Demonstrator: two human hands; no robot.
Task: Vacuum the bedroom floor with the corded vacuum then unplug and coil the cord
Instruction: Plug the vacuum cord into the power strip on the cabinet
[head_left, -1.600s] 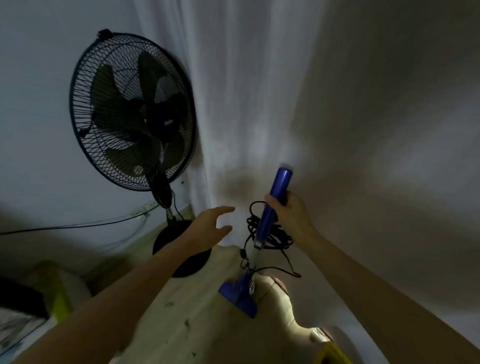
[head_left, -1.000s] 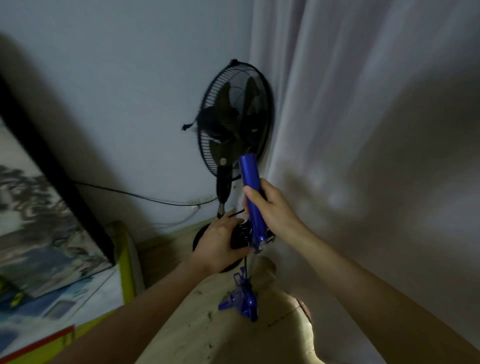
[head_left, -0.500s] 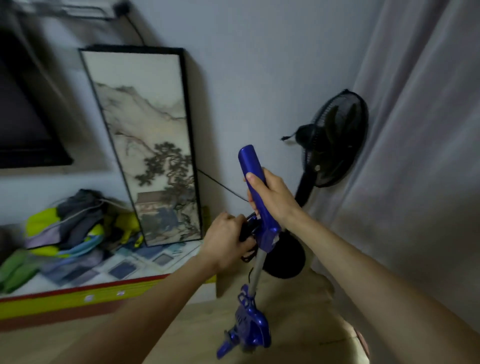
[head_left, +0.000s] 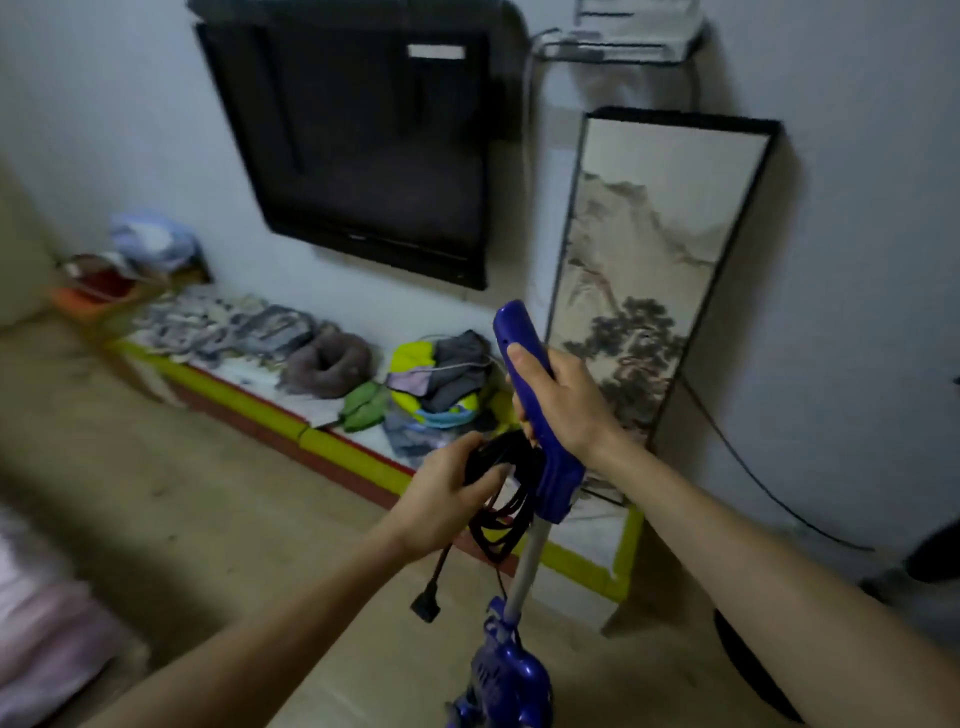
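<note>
Holding the vacuum (head_left: 524, 519) upright, cord (head_left: 501, 493) bundled at its handle.

Right hand (head_left: 563, 405) grips the handle, left hand (head_left: 447, 493) clutches the coils. I'd worry the dangling plug (head_left: 427, 605) snags, or loose loops slip free and tangle round the tube.

Two hands, the left hand (head_left: 447, 499) and the right hand (head_left: 563, 400), were in view with one blue vacuum (head_left: 524, 525), one coiled cord (head_left: 501, 499), one wall television (head_left: 363, 145), one framed painting (head_left: 654, 280) and one grey neck pillow (head_left: 330, 364).
</note>
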